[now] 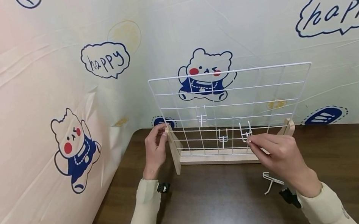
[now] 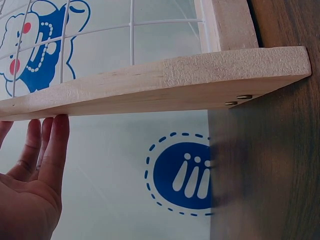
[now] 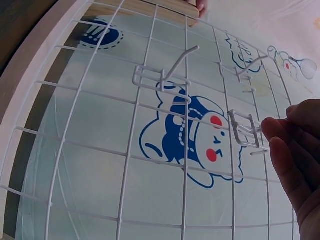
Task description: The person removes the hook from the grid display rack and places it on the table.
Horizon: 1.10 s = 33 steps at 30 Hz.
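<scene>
A white wire grid panel [image 1: 229, 71] stands tilted in a wooden stand [image 1: 220, 156]. Thumb and fingertips of my right hand [image 1: 280, 155] pinch the prong of a white wire hook [image 3: 245, 129] at the grid's lower right; its prong tip is hidden in the fingers. My left hand [image 1: 155, 149] touches the stand's left wooden upright [image 2: 150, 92] from outside, near its top, with fingers fairly straight in the left wrist view. Two more white hooks hang on the grid: an upper-left hook [image 1: 202, 118] and a lower-middle hook [image 1: 223, 138].
One loose white hook [image 1: 272, 180] lies on the brown wooden table [image 1: 213, 206], below my right hand. Behind the grid and along the left hangs a pale printed cloth [image 1: 160, 26]. The stand's right upright [image 1: 290, 127] is partly behind my right hand.
</scene>
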### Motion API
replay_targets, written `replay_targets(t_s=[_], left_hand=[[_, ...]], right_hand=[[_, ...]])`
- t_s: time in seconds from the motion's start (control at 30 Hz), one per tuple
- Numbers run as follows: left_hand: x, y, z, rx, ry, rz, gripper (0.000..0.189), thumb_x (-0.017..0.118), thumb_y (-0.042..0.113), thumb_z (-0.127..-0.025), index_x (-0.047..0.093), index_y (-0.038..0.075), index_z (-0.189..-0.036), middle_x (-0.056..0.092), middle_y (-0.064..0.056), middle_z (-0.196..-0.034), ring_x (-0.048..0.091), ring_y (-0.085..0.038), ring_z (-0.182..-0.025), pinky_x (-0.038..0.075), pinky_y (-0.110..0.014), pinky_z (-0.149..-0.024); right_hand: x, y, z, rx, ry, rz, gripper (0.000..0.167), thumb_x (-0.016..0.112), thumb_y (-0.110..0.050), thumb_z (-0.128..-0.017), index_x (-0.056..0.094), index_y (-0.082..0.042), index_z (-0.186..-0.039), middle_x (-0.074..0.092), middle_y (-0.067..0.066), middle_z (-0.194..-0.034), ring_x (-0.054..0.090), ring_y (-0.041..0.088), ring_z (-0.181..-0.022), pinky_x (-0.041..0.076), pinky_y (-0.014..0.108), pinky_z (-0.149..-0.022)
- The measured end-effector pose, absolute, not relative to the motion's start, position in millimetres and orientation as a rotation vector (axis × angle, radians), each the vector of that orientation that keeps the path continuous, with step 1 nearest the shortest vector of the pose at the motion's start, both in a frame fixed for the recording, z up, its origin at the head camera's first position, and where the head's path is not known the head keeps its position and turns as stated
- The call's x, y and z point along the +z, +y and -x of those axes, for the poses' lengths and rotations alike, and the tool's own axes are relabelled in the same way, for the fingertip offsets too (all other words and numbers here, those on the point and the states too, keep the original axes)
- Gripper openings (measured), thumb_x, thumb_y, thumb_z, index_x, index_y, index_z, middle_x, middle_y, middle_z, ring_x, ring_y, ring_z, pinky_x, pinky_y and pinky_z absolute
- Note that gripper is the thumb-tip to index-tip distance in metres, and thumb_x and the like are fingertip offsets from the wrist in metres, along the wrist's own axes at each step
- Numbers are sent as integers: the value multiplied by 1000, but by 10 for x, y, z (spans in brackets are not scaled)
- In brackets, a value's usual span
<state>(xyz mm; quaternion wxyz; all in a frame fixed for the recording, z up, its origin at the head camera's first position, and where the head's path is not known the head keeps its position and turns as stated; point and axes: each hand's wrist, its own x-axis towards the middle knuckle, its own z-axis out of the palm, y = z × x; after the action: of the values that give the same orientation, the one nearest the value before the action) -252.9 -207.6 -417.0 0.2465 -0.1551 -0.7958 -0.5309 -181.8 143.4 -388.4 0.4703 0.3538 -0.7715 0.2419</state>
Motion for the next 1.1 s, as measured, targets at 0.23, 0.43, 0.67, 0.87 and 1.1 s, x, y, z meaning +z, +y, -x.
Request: replay_targets(t_s=[0.23, 0.43, 0.67, 0.87, 1.1], left_hand=[[-4175, -2081, 2534, -1429, -2176, 429, 26, 53, 0, -103, 67, -8, -123, 71, -25, -110, 61, -9, -94, 61, -30, -75], [-4192, -2084, 2540, -1432, -2165, 437, 26, 53, 0, -102, 67, -9, -123, 71, -24, -109, 61, -7, -93, 57, -20, -74], [-4267, -2101, 2611, -1460, -2155, 428, 26, 53, -2, -102, 66, -11, -122, 70, -28, -110, 60, -9, -94, 51, -9, -75], [-4473, -2171, 2772, -1437, -2138, 431, 27, 53, -3, -101, 67, -10, -123, 70, -28, -110, 60, -9, -95, 49, -9, -75], [-4519, -2197, 2783, -1432, -2124, 454, 25, 56, 2, -102, 70, 0, -123, 72, -21, -110, 60, -11, -95, 50, -11, -75]], right_hand=[[-3908, 1425, 1819, 586, -1876, -890, 42, 55, -29, -107, 80, -3, -87, 79, 9, -78, 75, 20, -63, 58, 36, -55], [-3923, 1424, 1824, 573, -1862, -902, 39, 55, -27, -107, 80, -4, -86, 79, 7, -77, 74, 19, -63, 58, 37, -55], [-3953, 1436, 1838, 556, -1837, -929, 37, 56, -24, -106, 79, -4, -86, 78, 6, -76, 73, 19, -62, 58, 38, -55], [-3979, 1451, 1831, 561, -1841, -934, 37, 56, -26, -107, 79, -4, -87, 78, 7, -77, 75, 21, -64, 60, 39, -58], [-4046, 1460, 1815, 540, -1850, -952, 37, 54, -24, -107, 78, -5, -87, 78, 5, -77, 74, 18, -64, 59, 36, -57]])
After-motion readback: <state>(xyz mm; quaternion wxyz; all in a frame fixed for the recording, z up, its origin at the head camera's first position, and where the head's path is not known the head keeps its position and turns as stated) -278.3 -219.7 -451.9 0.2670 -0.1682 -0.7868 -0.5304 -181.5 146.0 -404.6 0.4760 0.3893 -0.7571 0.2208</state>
